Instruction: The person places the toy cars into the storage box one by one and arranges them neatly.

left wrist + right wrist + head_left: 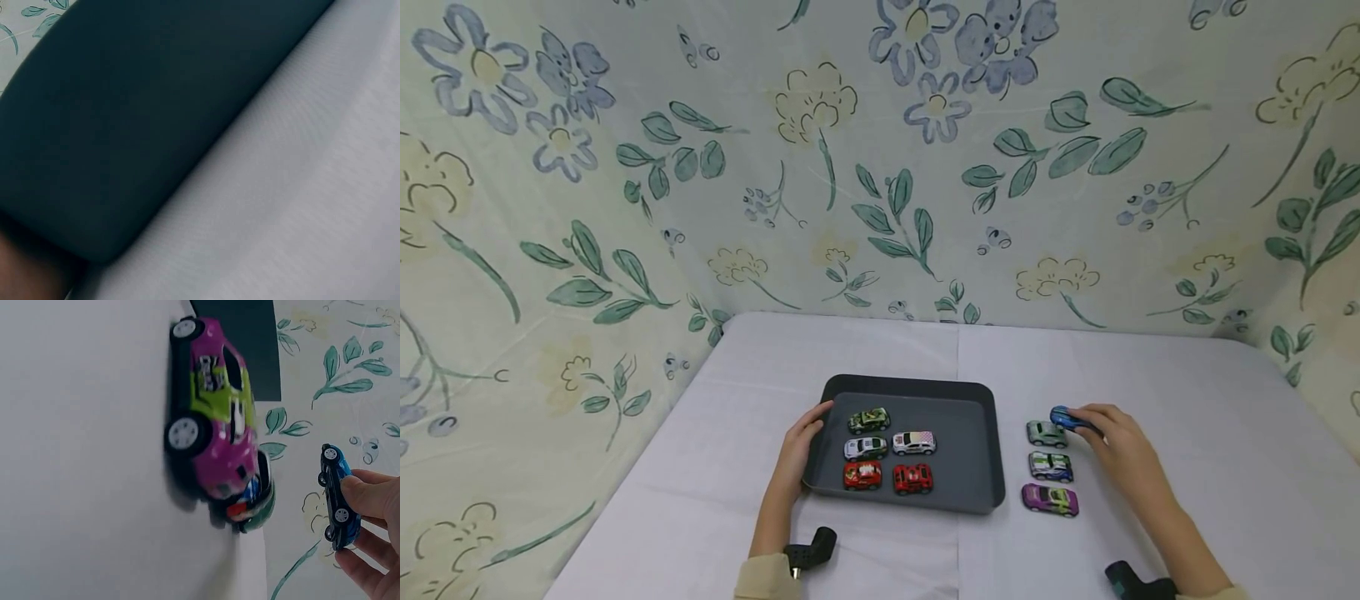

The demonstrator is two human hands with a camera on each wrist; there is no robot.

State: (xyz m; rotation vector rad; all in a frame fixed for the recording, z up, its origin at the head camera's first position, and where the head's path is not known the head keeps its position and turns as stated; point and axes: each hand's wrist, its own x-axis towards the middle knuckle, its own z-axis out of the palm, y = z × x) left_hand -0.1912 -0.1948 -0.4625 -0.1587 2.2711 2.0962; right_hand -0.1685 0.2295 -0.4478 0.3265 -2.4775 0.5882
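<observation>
My right hand (1118,442) pinches a blue toy car (1066,418) between thumb and fingers; the right wrist view shows the blue toy car (337,499) lifted, its wheels facing the camera. Below it on the cloth stand a light green toy car (1046,433), a white, blue and green toy car (1051,467) and a purple toy car (1049,500) in a column. My left hand (797,450) grips the left side of a dark grey tray (958,417), its thumb side partly hidden. In the left wrist view the tray's outer wall (125,125) fills much of the picture.
Inside the tray, towards its left, sit several toy cars: a camouflage one (868,420), a silver one (865,448), a white-and-pink one (914,442) and two red ones (862,475). White cloth (880,550) covers the table; a flowered curtain (925,167) hangs behind.
</observation>
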